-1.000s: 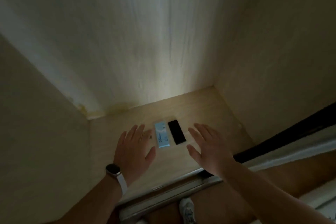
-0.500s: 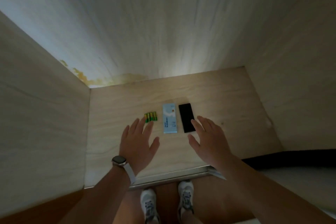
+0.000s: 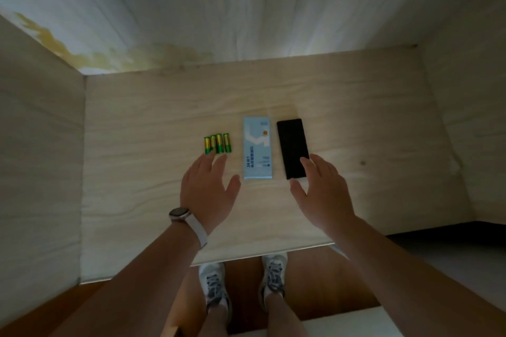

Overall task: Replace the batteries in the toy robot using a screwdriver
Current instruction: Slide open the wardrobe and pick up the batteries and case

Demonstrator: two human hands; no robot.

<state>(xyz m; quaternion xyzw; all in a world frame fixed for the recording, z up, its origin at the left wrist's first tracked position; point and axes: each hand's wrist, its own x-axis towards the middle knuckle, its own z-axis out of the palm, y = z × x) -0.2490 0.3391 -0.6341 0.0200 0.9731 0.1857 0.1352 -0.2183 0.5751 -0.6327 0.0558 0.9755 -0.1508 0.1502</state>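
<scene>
pale blue box (image 3: pixel 257 148) mid counter (image 3: pixel 356 131), lengthwise toward back edge; "24" legible on it, other print too small to read. four green-and-yellow batteries (image 3: pixel 217 143) side by side just left of box, brand unreadable. black flat slab (image 3: pixel 291 145) just right of box. left hand (image 3: pixel 209 189) spread, palm down, holds nothing, fingertips at batteries' near ends. right hand (image 3: pixel 321 194) spread, holds nothing, fingers over slab's near corner; contact unclear.

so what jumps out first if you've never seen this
A row on the wooden shelf: four green batteries left, a pale blue box middle, a black slab right. The left hand spreads by the batteries; the right hand overlaps the slab's near end.
</scene>
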